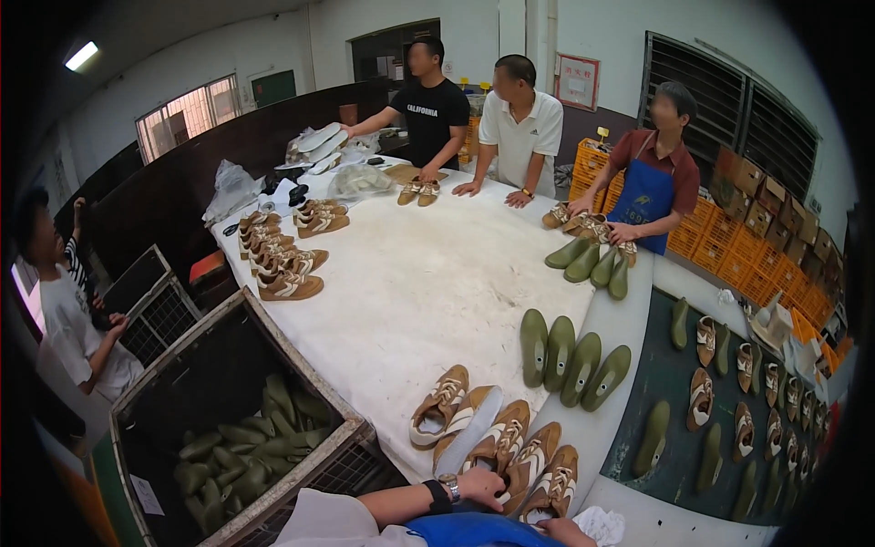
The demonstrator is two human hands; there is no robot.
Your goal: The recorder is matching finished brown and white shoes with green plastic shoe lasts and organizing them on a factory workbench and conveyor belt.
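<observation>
A row of tan sneakers (537, 459) with white stripes stands at the near edge of the white table. My left hand (481, 488), with a watch at its wrist, has its fingers curled against the heel of a middle sneaker. My right hand (565, 531) lies low in the picture by the heel of the rightmost sneaker; its fingers are mostly hidden. A flat grey, insole-shaped piece (476, 432) lies along the second sneaker from the left. Past the row are several green shoe lasts (581, 367), side by side.
A black crate (339, 444) of green lasts stands at my left. To the right, a dark green belt (674, 398) carries sneakers and lasts. More sneakers (290, 286) line the table's far left. Three people stand across the white table (428, 273); another is at the left.
</observation>
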